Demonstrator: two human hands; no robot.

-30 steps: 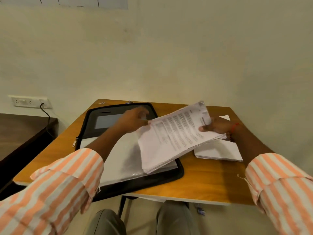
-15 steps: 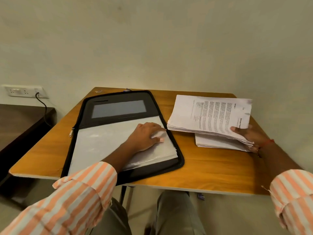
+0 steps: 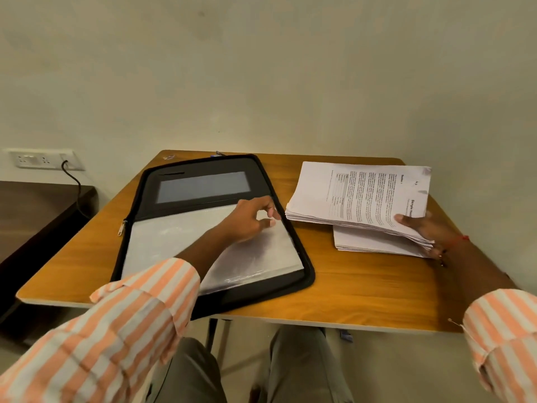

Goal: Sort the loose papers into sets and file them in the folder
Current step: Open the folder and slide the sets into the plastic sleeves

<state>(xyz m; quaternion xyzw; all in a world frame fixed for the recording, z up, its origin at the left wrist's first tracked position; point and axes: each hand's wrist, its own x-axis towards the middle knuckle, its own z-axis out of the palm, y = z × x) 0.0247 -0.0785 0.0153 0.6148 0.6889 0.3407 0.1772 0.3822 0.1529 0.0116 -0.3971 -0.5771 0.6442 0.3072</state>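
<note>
The left hand's fingers (image 3: 268, 206) are curled. The thumb and first finger sit close together at the far right corner of the clear sleeves (image 3: 180, 242). They look like they are picking at the top sleeve, but I cannot tell if they have hold of it. The left hand (image 3: 250, 221) is over the open black zip folder (image 3: 276, 289), which lies flat on the wooden table (image 3: 363, 295).

The right hand's thumb (image 3: 402, 219) presses on top of a stack of printed papers (image 3: 357, 196), and its fingers go under it. So the right hand (image 3: 421, 229) grips the stack. The stack is held up, tilted, above a second pile of papers (image 3: 372, 242) that lies on the table near the folder.

I think the step is opening a sleeve so a set can go in. Next, the top sleeve needs to be lifted open. Then some sheets can be slid in flat, without bending.
</note>
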